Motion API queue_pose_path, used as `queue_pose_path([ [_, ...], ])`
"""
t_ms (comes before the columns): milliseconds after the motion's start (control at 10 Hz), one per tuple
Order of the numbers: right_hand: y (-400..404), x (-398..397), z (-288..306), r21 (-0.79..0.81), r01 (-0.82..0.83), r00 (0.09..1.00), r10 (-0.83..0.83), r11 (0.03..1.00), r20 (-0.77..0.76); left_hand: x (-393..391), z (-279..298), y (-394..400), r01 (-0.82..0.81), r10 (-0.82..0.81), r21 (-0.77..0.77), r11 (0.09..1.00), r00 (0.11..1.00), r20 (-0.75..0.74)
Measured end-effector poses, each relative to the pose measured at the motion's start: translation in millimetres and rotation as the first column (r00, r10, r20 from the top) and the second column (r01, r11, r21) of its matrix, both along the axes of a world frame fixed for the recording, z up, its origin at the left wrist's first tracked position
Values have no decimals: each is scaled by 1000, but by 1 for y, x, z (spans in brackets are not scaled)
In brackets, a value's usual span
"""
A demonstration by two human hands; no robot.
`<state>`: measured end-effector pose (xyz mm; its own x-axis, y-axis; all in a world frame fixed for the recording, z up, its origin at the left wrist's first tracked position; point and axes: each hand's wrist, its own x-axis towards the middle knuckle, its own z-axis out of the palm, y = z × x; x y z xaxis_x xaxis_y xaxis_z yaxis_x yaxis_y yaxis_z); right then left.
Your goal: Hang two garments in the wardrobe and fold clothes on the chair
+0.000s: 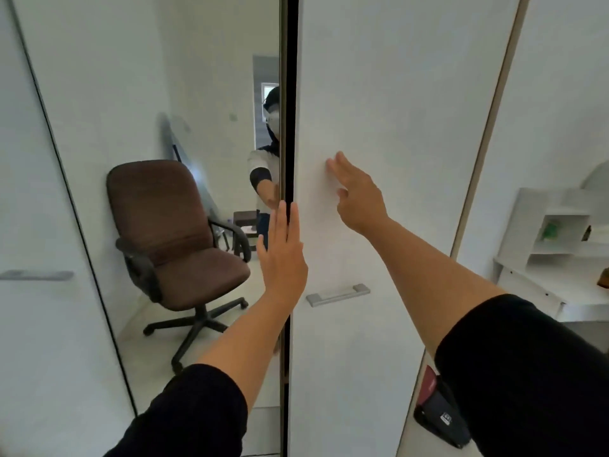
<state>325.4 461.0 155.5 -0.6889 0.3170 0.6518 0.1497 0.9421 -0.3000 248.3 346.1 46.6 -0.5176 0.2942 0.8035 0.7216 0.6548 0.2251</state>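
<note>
I face the wardrobe. Its white sliding door [379, 94] fills the middle, with a metal handle [337, 294] low on it. My right hand [357, 191] lies flat against this door, fingers straight. My left hand [283, 255] is held up with straight fingers at the dark gap [291, 94] between the white door and a mirrored door [148, 77]. The mirror reflects a brown office chair [178, 232] with a bare seat, and a person. No garments are in view.
Another white door [33, 308] with a handle [36, 275] stands at the far left. A white desk with shelves [553, 232] is at the right. A dark red and black object [441, 410] lies on the floor by the door's lower right.
</note>
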Motion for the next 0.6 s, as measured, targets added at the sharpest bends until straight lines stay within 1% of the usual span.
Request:
queue_pose_path([
  [100,23,-31,-3,48,-11,992,5,999,129,-41,1,14,-178,179,-132,975,984,-1],
  [200,38,-55,-8,38,-40,979,32,998,202,-71,-6,27,-288,276,-278,916,958,-84],
  [300,53,-74,-15,19,-93,976,88,995,202,-90,-14,42,-323,300,-350,879,946,-120],
  [400,61,-83,-25,60,-121,974,107,991,201,-98,-18,53,-296,290,-321,900,955,-68],
  [500,64,-86,-22,54,-135,977,124,989,174,-97,-15,52,-255,267,-357,899,964,-16],
  [600,54,-77,-38,-17,-158,983,159,987,96,-83,-9,46,-149,198,-359,921,975,104],
])
